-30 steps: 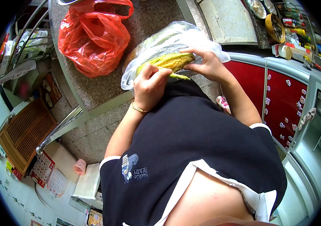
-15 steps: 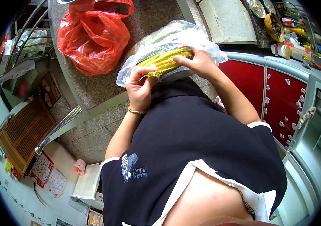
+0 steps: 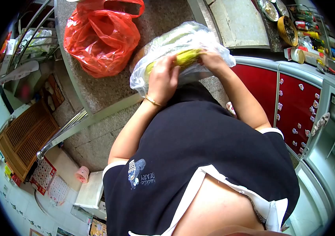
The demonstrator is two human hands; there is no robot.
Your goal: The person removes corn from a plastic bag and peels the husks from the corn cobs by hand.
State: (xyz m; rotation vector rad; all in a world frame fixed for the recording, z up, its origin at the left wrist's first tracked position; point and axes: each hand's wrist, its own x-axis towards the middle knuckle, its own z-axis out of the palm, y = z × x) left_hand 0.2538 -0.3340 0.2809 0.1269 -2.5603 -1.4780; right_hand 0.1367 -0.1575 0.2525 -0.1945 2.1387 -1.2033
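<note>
A yellow ear of corn [image 3: 187,58], some green husk leaf along it, lies across the opening of a clear plastic bag [image 3: 179,37] at the counter's edge. Paler green shapes show blurrily through the plastic. My left hand [image 3: 163,78] is closed on the near left end of the corn, back of the hand upward and covering that end. At the far right end, the fingers of my right hand [image 3: 212,63] grip the corn, their tips partly hidden. The bag's film bunches under and around both hands.
A red plastic bag [image 3: 101,43] stands on the speckled stone counter [image 3: 85,88] to the left. Red cabinet doors [image 3: 256,82] are on the right. Jars and bottles [image 3: 307,53] crowd the back right, near a wicker basket [image 3: 287,29].
My left hand has moved up and right over the corn, turning its back upward. The bare kernels and stem end, visible before, are now mostly covered. My right hand has shifted slightly right.
</note>
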